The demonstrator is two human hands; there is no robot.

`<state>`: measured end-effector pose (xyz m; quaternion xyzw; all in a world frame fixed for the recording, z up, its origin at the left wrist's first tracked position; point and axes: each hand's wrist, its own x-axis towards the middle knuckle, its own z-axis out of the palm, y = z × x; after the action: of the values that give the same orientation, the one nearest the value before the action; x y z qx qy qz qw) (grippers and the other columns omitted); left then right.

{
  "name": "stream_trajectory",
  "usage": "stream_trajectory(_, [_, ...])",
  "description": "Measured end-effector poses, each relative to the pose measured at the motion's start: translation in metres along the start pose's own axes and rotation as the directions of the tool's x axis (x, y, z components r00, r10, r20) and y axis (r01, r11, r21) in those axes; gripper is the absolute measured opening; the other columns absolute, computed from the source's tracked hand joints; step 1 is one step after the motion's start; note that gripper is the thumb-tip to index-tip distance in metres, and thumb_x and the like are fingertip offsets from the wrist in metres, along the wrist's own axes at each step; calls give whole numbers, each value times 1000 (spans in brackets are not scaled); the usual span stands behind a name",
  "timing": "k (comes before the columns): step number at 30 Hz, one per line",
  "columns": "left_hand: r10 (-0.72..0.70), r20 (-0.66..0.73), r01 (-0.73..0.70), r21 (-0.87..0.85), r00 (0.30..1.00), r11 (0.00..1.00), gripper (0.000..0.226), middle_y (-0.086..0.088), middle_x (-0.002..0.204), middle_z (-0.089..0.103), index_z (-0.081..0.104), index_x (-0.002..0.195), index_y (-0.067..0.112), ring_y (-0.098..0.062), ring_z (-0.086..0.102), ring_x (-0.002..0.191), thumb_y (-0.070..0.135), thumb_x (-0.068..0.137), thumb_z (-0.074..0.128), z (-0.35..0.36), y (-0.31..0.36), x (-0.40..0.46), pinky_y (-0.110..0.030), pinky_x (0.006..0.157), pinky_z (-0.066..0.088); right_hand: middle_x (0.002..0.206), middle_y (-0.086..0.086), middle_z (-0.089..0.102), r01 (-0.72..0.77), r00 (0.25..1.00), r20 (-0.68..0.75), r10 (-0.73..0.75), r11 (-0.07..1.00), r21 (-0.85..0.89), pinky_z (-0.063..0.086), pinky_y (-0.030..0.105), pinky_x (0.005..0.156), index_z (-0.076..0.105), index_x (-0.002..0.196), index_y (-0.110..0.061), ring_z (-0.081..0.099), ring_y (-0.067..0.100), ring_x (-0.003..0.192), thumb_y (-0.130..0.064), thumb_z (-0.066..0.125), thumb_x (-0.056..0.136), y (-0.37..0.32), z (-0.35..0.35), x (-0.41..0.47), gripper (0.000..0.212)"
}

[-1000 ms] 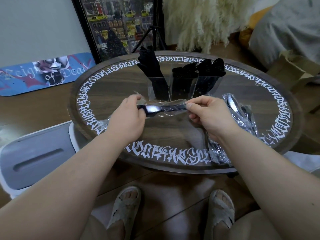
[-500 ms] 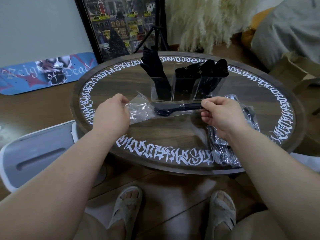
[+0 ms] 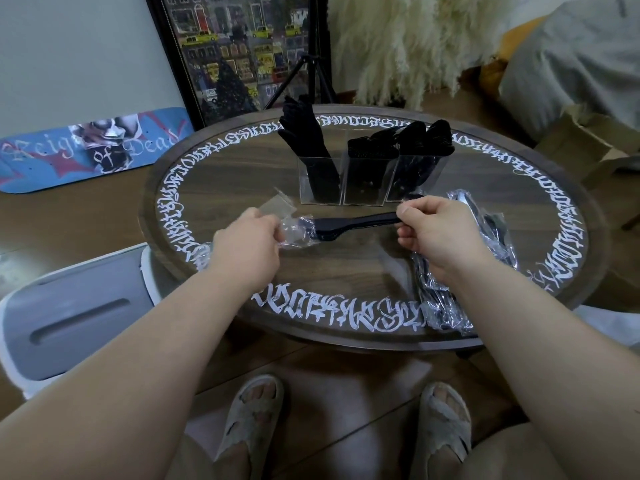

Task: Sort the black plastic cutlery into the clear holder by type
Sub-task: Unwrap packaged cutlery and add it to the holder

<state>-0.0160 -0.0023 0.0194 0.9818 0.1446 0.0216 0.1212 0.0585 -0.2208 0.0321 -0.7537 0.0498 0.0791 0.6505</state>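
A black plastic fork (image 3: pixel 349 226) hangs level over the round table, its handle pinched in my right hand (image 3: pixel 438 233). Its head is still just inside a clear plastic wrapper (image 3: pixel 294 227), which my left hand (image 3: pixel 247 249) grips. Behind it stands the clear holder (image 3: pixel 367 180) with three compartments. Black cutlery fills each one, knives leaning out of the left compartment, other pieces in the middle and right.
A pile of wrapped black cutlery (image 3: pixel 485 244) lies on the round wooden table (image 3: pixel 346 271) under my right forearm. A white and grey bin (image 3: pixel 69 317) sits on the floor at the left. A cardboard box (image 3: pixel 595 143) stands at the right.
My hands have drawn apart: the right pulled the fork out to the right, and the left slid the wrapper off toward the left, so most of the fork is bare.
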Motion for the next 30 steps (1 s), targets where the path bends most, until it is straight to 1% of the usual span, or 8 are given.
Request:
stream_trajectory(4, [-118, 23, 115, 103, 993, 988, 33, -2, 128, 46, 59, 120, 29, -26, 49, 114, 15, 91, 53, 1, -4, 7, -46, 97, 40, 67, 3, 56, 26, 990, -139, -22, 999, 28, 50, 18, 54, 61, 77, -13, 52, 9, 57, -8, 57, 93, -2, -13, 0, 18])
stream_trajectory(8, [-104, 8, 102, 122, 995, 987, 39, -3, 150, 30, 52, 131, 33, -28, 16, 142, 30, 93, 54, 6, 0, 8, -59, 111, 22, 70, 2, 59, 46, 982, -186, -32, 996, 72, 49, 22, 58, 61, 80, -15, 55, 8, 58, -10, 56, 94, -2, -19, 0, 15])
stream_trajectory(10, [-46, -51, 49, 60, 998, 997, 42, -4, 152, 30, 50, 135, 29, -28, 16, 142, 42, 94, 49, 8, 8, 9, -54, 111, 23, 70, 3, 58, 40, 987, -162, -19, 991, 127, 50, 21, 58, 60, 80, -14, 55, 8, 58, -9, 56, 94, -2, -20, -1, 15])
stream_trajectory(14, [-3, -59, -23, -433, 998, 901, 40, -2, 116, 64, 59, 120, 17, -12, 62, 103, 45, 98, 41, 1, 40, 9, -26, 83, 42, 71, 5, 57, -4, 999, -40, 12, 981, 193, 51, 18, 53, 59, 79, -11, 55, 8, 56, -6, 57, 93, -2, -15, -5, 15])
stream_trajectory(17, [-92, -9, 61, -680, 996, 731, 23, 5, 77, 67, 55, 100, 19, 3, 63, 58, 40, 97, 47, -3, 55, 10, -29, 61, 48, 70, 8, 61, -53, 991, 128, 36, 989, 136, 52, 18, 52, 59, 77, -8, 57, 10, 54, -2, 58, 91, -3, -14, -10, 15])
stream_trajectory(21, [-156, -24, 63, -845, 988, 531, 12, 3, 83, 66, 58, 99, 13, 2, 61, 52, 25, 95, 56, -7, 59, 16, -16, 50, 49, 66, 5, 67, 4, 940, 340, 39, 992, -126, 53, 25, 61, 59, 77, -10, 62, 14, 59, 2, 61, 88, -1, -17, -14, 16])
stream_trajectory(25, [-66, -32, 13, -812, 997, 583, 5, 1, 76, 65, 60, 94, 13, 1, 60, 54, 18, 92, 61, -5, 62, 16, -20, 56, 51, 73, -1, 67, 255, 913, 407, -11, 794, -552, 49, 26, 62, 61, 84, -18, 62, 14, 65, -9, 64, 87, 3, -16, -15, 10])
stream_trajectory(30, [87, -56, -99, -771, 995, 629, 10, 2, 82, 66, 62, 100, 13, -4, 62, 63, 12, 90, 62, -2, 73, 9, -19, 67, 52, 99, -5, 72, 318, 903, 397, -166, 879, -355, 51, 32, 89, 62, 121, -21, 66, 9, 93, -17, 56, 93, -2, -1, -12, 29])
